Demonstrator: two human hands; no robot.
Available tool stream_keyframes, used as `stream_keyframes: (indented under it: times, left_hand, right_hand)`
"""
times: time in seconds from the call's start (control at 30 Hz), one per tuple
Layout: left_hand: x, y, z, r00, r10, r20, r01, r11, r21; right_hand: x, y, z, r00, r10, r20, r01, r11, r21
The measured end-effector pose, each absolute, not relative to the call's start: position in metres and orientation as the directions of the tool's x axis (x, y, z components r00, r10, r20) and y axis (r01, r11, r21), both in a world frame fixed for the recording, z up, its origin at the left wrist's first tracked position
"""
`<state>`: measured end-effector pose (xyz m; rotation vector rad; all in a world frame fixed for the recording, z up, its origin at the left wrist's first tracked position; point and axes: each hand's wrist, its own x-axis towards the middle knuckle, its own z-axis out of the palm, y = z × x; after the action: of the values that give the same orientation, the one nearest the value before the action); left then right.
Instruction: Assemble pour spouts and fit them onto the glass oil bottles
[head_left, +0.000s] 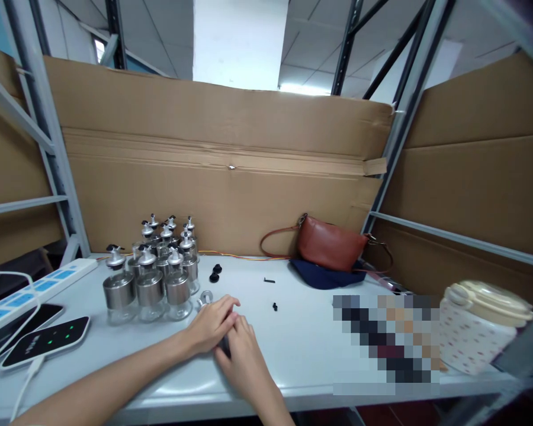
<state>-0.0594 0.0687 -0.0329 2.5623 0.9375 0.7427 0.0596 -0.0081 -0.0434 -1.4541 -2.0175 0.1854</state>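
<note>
My left hand (211, 324) and my right hand (245, 355) meet over the front middle of the table. Their fingers are closed and pressed together. A small dark thing (224, 345) shows between the palms, mostly covered, so its kind stays hidden. Just behind my left hand lies a clear ring-like piece (205, 297). To the left stand several glass bottles (150, 293) with steel bands and silver spout tops, upright and grouped. Beyond my hands are two black caps (215, 273), a thin black strip (269, 280) and a tiny black piece (275, 306).
At the left are a white power strip (44, 289) and a black device (48, 342) with a white cable. A brown bag (331, 244) rests on a navy cap (324, 276) at the back right. Far right stands a dotted, cream-lidded container (475, 337). Cardboard (222, 207) walls the back.
</note>
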Motion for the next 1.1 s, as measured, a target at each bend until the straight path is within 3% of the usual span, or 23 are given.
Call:
stream_keyframes:
  times: [0.17,0.37,0.6,0.87,1.0,1.1]
  left_hand:
    - [-0.061,0.068,-0.031,0.651,0.63,0.424,0.482,-0.774,0.41]
    - [-0.068,0.08,-0.029,0.657,0.501,0.563,0.458,-0.859,0.23]
    - [-0.071,0.09,-0.034,0.7,0.564,0.439,0.529,-0.822,0.212]
    - [-0.07,0.081,-0.035,0.709,0.48,0.516,0.472,-0.867,0.158]
    - [-0.071,0.086,-0.029,0.584,0.597,0.551,0.621,-0.765,0.171]
    - [-0.069,0.087,-0.025,0.492,0.753,0.436,0.742,-0.625,0.243]
  right_hand:
    - [0.062,-0.005,-0.051,-0.174,0.885,0.432,0.792,0.387,-0.473]
    - [0.062,-0.006,-0.046,-0.153,0.89,0.429,0.755,0.386,-0.531]
    - [0.064,-0.007,-0.045,-0.146,0.887,0.438,0.733,0.394,-0.554]
    - [0.064,-0.001,-0.054,-0.119,0.872,0.474,0.729,0.401,-0.555]
    - [0.063,-0.003,-0.048,-0.099,0.877,0.469,0.719,0.389,-0.576]
    - [0.063,-0.005,-0.046,-0.091,0.88,0.467,0.716,0.383,-0.583]
